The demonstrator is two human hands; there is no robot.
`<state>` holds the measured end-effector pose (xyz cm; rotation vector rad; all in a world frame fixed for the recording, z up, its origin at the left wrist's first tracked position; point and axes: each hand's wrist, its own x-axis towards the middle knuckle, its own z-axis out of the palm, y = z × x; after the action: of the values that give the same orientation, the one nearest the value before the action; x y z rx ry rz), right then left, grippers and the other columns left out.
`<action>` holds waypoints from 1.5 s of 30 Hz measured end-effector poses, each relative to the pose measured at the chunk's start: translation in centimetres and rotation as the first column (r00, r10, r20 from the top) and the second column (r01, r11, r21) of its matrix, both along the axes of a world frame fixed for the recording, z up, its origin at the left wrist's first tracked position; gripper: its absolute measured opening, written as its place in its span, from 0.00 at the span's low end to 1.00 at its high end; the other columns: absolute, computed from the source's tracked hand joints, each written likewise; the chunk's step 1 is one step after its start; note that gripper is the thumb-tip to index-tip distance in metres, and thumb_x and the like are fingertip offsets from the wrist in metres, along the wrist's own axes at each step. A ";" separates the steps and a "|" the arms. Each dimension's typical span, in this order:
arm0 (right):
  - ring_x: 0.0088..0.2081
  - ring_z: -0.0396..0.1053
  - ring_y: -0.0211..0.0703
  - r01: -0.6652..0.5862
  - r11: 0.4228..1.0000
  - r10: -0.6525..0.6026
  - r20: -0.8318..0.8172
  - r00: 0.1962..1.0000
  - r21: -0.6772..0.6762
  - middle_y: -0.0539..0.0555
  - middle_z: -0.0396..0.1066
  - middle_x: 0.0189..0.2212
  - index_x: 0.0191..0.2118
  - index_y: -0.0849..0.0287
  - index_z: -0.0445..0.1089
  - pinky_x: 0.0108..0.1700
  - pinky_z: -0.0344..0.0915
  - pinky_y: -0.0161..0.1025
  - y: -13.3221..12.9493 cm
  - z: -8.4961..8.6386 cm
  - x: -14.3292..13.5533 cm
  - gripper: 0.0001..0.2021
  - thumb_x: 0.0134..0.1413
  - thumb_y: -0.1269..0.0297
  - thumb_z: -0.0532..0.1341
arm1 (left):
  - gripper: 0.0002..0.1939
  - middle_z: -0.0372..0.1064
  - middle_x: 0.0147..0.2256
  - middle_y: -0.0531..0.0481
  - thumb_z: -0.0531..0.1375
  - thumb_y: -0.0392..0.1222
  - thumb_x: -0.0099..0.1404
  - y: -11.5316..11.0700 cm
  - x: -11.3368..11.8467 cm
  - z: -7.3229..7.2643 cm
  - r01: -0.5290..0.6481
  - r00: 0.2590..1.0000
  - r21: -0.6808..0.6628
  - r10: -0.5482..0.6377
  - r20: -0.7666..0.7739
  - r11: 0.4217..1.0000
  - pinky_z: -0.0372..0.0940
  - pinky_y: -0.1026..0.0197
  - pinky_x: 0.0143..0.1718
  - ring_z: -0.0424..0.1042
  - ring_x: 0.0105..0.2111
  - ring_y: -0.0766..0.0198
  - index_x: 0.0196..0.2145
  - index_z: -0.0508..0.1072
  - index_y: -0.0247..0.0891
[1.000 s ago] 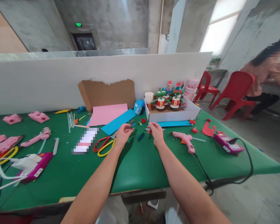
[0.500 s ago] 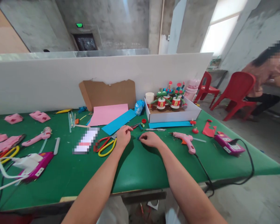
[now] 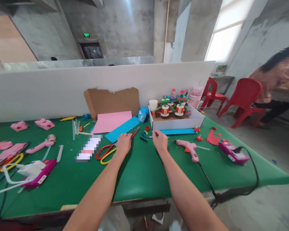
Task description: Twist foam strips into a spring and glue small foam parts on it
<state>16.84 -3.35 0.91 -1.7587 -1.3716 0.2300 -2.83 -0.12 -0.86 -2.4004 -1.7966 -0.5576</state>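
A green felt-covered counter (image 3: 139,173) carries paper scraps. The left hand (image 3: 123,143) grips small red-handled pliers (image 3: 134,132). The right hand (image 3: 160,141) pinches a thin rod (image 3: 153,132) beside a ribbed green spring (image 3: 144,138).

Both forearms are bare from the bottom edge of the view up to the wrists, with no sleeves showing. The left hand (image 3: 123,143) and the right hand (image 3: 160,141) wear no gloves, rings, watch or bracelet.
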 end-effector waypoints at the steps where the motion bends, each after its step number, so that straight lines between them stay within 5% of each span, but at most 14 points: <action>1: 0.31 0.70 0.42 0.009 1.000 -0.009 -0.009 1.000 0.005 0.54 0.77 0.30 0.37 0.55 0.76 0.34 0.59 0.34 0.0 0.1 0.0 0.14 0.55 0.62 0.53 | 0.17 0.71 0.41 0.40 0.54 0.34 0.61 0.0 0.1 0.1 0.000 1.000 0.002 0.000 -0.029 1.000 0.60 0.54 0.44 0.66 0.43 0.51 0.47 0.72 0.39; 6: 0.31 0.69 0.42 0.055 0.998 -0.054 -0.056 0.997 0.012 0.54 0.77 0.31 0.37 0.55 0.75 0.34 0.58 0.34 0.1 0.1 0.3 0.14 0.56 0.61 0.52 | 0.12 0.70 0.38 0.38 0.55 0.35 0.61 0.8 0.6 1.2 -0.070 0.994 0.013 0.071 -0.081 0.997 0.61 0.53 0.42 0.66 0.43 0.49 0.40 0.75 0.39; 10: 0.31 0.69 0.42 0.094 0.995 -0.089 -0.107 0.990 0.045 0.53 0.76 0.30 0.38 0.55 0.74 0.33 0.58 0.34 0.2 0.0 0.6 0.15 0.56 0.60 0.51 | 0.09 0.71 0.38 0.39 0.54 0.40 0.64 1.7 2.7 2.0 -0.019 1.000 -0.036 0.019 0.006 0.999 0.61 0.55 0.41 0.68 0.43 0.50 0.36 0.74 0.39; 15: 0.32 0.70 0.43 0.095 0.995 -0.091 -0.130 0.987 0.025 0.54 0.76 0.30 0.38 0.55 0.75 0.33 0.58 0.34 0.1 0.3 0.6 0.14 0.56 0.62 0.52 | 0.13 0.71 0.35 0.45 0.63 0.45 0.56 2.0 6.4 1.0 0.064 0.987 -0.165 -0.038 0.155 0.984 0.61 0.61 0.36 0.72 0.36 0.57 0.38 0.70 0.38; 19: 0.31 0.70 0.43 0.087 0.996 -0.086 -0.132 0.987 0.001 0.54 0.76 0.31 0.38 0.55 0.74 0.32 0.57 0.34 -0.1 0.5 0.4 0.14 0.57 0.61 0.52 | 0.16 0.71 0.35 0.46 0.66 0.40 0.49 2.4 7.7 0.2 0.011 0.988 -0.220 0.024 0.154 0.976 0.61 0.62 0.33 0.72 0.33 0.58 0.36 0.68 0.38; 23: 0.32 0.70 0.43 0.068 0.997 -0.070 -0.122 0.990 -0.022 0.54 0.77 0.32 0.38 0.55 0.74 0.33 0.57 0.34 -0.3 0.9 0.3 0.13 0.58 0.62 0.52 | 0.12 0.71 0.32 0.45 0.63 0.33 0.49 3.9 7.3 0.6 -0.002 0.986 -0.201 0.036 0.166 0.980 0.62 0.61 0.34 0.71 0.35 0.57 0.34 0.68 0.38; 28: 0.33 0.71 0.42 0.057 0.998 -0.062 -0.138 0.988 -0.042 0.54 0.77 0.33 0.39 0.55 0.74 0.34 0.58 0.34 -0.4 1.0 0.2 0.13 0.57 0.64 0.52 | 0.08 0.73 0.34 0.45 0.61 0.35 0.54 5.1 4.9 1.5 0.129 0.958 -0.082 -0.103 0.268 0.988 0.65 0.57 0.40 0.72 0.37 0.56 0.34 0.72 0.39; 33: 0.33 0.70 0.42 0.055 0.998 -0.058 -0.129 0.990 -0.031 0.53 0.77 0.33 0.38 0.55 0.74 0.33 0.57 0.34 -0.3 0.8 0.0 0.12 0.58 0.64 0.53 | 0.06 0.75 0.35 0.45 0.63 0.40 0.53 3.5 2.8 2.1 0.156 0.988 -0.257 -0.154 0.028 0.954 0.65 0.58 0.41 0.73 0.39 0.54 0.32 0.75 0.40; 37: 0.32 0.70 0.41 0.070 0.997 -0.071 -0.111 0.991 -0.011 0.52 0.76 0.31 0.37 0.55 0.74 0.32 0.56 0.33 -0.1 0.6 -0.1 0.12 0.57 0.64 0.53 | 0.10 0.75 0.37 0.46 0.59 0.31 0.54 2.2 3.2 2.7 0.163 0.968 -0.359 -0.219 -0.120 0.919 0.64 0.61 0.42 0.73 0.41 0.56 0.35 0.76 0.39; 42: 0.30 0.69 0.40 0.083 0.997 -0.083 -0.120 0.989 -0.008 0.52 0.77 0.30 0.37 0.55 0.75 0.31 0.55 0.33 0.0 0.3 0.1 0.11 0.56 0.64 0.54 | 0.20 0.70 0.45 0.45 0.51 0.25 0.57 2.7 4.2 3.5 0.186 0.980 -0.189 -0.196 -0.034 0.964 0.63 0.60 0.48 0.69 0.47 0.59 0.43 0.75 0.40; 45: 0.30 0.69 0.41 0.068 0.998 -0.067 -0.123 0.990 0.004 0.52 0.77 0.30 0.36 0.55 0.75 0.31 0.55 0.33 0.0 0.1 0.1 0.12 0.56 0.64 0.54 | 0.17 0.68 0.45 0.45 0.50 0.30 0.63 3.1 4.7 3.7 0.152 0.988 -0.165 -0.151 0.015 0.975 0.62 0.59 0.49 0.69 0.47 0.59 0.44 0.73 0.40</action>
<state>16.93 -3.33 1.06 -1.7512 -1.2210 0.2904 1.90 2.97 2.81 -2.6653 -1.7348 -0.4405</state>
